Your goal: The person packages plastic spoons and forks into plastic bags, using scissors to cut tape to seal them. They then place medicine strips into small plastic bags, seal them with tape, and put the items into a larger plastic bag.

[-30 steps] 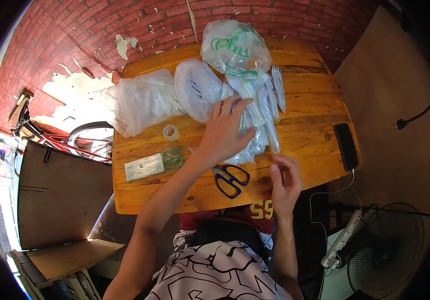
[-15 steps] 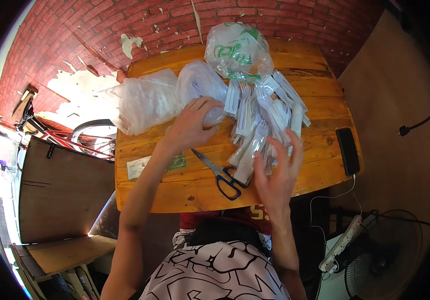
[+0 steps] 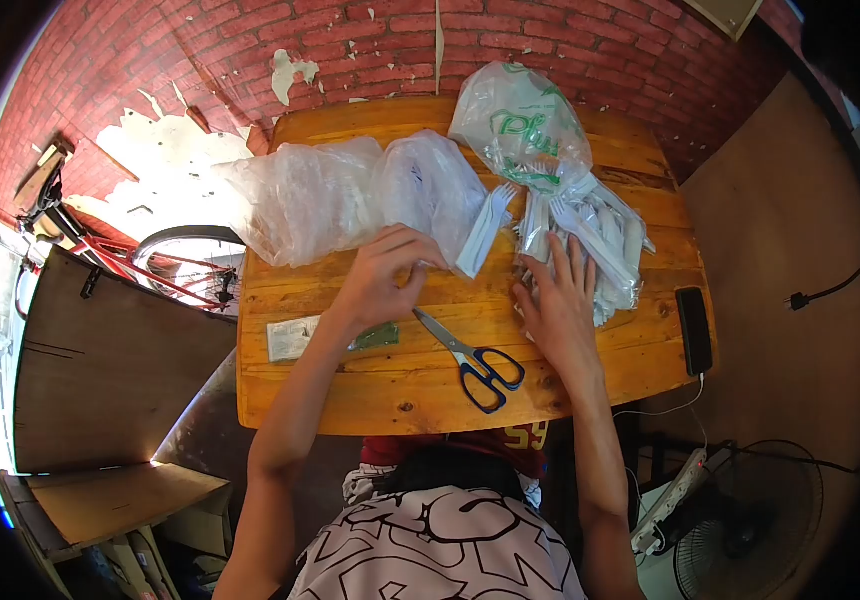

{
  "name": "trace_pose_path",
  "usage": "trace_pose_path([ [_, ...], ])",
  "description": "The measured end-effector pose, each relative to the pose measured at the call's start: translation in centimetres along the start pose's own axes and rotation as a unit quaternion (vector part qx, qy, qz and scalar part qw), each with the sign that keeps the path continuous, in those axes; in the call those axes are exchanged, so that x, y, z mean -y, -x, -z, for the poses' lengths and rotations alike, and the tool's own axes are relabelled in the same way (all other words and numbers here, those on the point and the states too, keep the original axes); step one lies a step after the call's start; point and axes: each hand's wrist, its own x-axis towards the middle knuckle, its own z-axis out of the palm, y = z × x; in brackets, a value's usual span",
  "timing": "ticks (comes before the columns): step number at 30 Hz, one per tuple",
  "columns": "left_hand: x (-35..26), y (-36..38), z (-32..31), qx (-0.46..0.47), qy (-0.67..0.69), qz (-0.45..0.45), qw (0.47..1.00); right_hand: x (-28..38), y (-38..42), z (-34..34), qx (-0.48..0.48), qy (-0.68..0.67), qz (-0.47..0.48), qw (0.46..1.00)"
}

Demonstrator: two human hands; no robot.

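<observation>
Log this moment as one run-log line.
left hand: by middle bag, grip unclear | right hand: open on wrapped cutlery | scissors: on table | phone: on table, cable attached

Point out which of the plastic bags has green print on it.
The rightmost bag, just beyond the heap of wrapped cutlery: green lettering runs across it. The middle bag and the left bag show no green.

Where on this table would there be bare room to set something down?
The wooden table is bare between the left forearm and the scissors, and between the right wrist and the phone. It is crowded along the far side, with two translucent bags and a green-printed bag, and at the plastic cutlery pile.
</observation>
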Motion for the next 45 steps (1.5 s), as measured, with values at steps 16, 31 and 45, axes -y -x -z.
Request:
trace_pose_path([
  [16, 0.2, 0.5, 1.8, -0.152, -0.015, 0.052, 0.987, 4.2, -1.9, -1.0, -0.039, 0.072, -0.065, 0.994],
  [31, -3.4, -6.7, 6.2, -0.125, 0.198, 0.223, 0.946, 4.0, -9.7, 4.1, -0.087, -0.434, -0.139, 0.886],
  [45, -7.2, -2.5, 9.0, -0.191, 0.211, 0.2, 0.937, 0.1, -9.5, 5.7, -0.124, -0.59, -0.104, 0.791],
])
